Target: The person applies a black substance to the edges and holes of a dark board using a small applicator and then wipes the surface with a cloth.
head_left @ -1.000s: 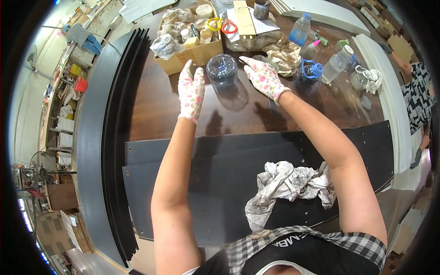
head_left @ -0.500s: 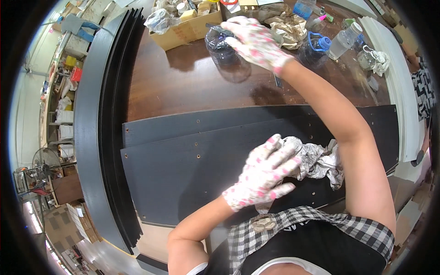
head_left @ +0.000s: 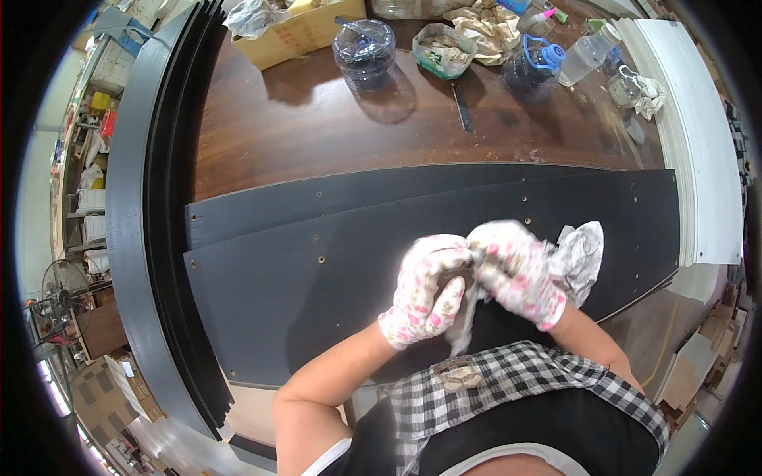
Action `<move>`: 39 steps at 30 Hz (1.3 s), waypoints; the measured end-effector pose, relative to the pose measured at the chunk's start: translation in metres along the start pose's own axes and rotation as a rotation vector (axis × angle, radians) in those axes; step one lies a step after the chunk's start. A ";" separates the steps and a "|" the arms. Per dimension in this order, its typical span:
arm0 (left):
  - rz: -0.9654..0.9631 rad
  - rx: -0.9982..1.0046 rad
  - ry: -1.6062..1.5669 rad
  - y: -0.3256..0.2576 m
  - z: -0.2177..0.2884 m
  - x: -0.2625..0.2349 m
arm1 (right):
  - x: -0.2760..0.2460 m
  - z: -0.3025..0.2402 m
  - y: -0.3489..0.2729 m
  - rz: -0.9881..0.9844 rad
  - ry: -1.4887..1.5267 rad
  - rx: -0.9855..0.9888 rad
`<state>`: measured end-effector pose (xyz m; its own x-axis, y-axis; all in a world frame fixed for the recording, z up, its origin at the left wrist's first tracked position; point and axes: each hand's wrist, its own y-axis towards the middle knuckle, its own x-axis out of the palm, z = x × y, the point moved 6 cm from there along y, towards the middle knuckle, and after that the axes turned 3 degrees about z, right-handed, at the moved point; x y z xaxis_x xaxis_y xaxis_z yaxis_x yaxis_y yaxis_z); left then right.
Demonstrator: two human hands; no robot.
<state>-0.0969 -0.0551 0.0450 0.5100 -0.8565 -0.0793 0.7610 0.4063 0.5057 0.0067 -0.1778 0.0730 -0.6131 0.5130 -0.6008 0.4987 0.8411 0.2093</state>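
Head view: whitish cloth [head_left: 583, 258] between and beside curled left hand [head_left: 429, 285] and right hand [head_left: 517, 268], grips unclear.

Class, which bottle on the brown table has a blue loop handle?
The dark-looking bottle between the crumpled brown paper and the tall clear bottle; no other bottle shows one.

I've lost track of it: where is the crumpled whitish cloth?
Right of centre in the head view, the crumpled whitish cloth shows beside the right hand, over the black panels.
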 end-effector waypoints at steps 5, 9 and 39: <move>-0.577 0.215 0.037 -0.015 0.039 0.042 | 0.008 -0.001 0.038 0.036 -0.345 -0.154; -0.721 0.381 0.132 -0.034 0.043 0.052 | 0.047 -0.013 0.039 -0.134 -0.413 -0.245; -0.774 0.249 0.167 -0.035 0.024 0.053 | 0.015 -0.004 0.053 0.060 -0.513 -0.236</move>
<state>-0.1055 -0.1225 0.0439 -0.0536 -0.7987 -0.5994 0.8202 -0.3775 0.4297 0.0215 -0.1244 0.0778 -0.1819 0.4617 -0.8682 0.3366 0.8588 0.3862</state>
